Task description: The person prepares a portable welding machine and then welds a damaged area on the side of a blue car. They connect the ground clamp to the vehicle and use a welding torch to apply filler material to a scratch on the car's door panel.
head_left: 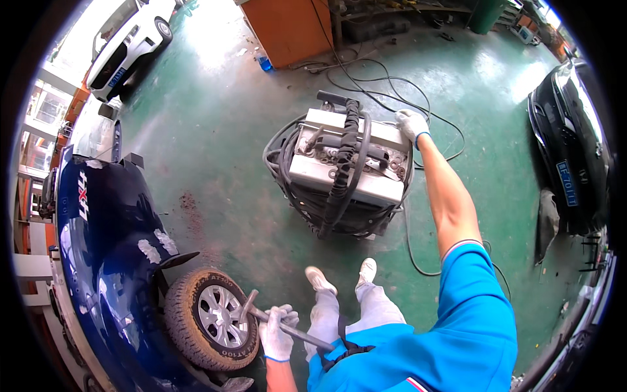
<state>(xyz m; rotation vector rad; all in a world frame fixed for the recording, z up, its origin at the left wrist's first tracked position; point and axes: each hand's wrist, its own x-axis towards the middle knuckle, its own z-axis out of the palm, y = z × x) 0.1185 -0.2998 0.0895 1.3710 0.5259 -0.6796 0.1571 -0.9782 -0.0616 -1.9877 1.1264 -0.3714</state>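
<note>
Just beside the wheel (222, 315) of a dark blue vehicle (108, 222), my left hand (277, 332) is closed round the shaft of a grey metal tool (308, 338), fingers wrapped and no gap showing in the grip. The tool has a crosspiece at its far end, close to the silver spokes, though I cannot tell whether metal meets wheel; its other end runs back on a slant toward my waist, across the front of my pale trousers (323, 313). My right arm is stretched well forward, and that hand (411, 124) rests at the far right corner of a boxy pale machine (312, 168), fingers bent over the edge; how firmly they are closed on it, or whether they pinch anything there, I cannot tell. Both hands wear whitish gloves with blue cuffs. The machine stands on the green floor (238, 176) ahead of my white shoes (320, 279), with dark cables (277, 157) looped at its left side and a thick, ridged black hose (347, 147) lying over its top. Beyond it, a thin black cord (424, 98) trails in loose curves toward an orange cabinet (287, 29). A black car (571, 144) sits well off to my right, and a white vehicle (127, 49) stands far away at the upper left.
</note>
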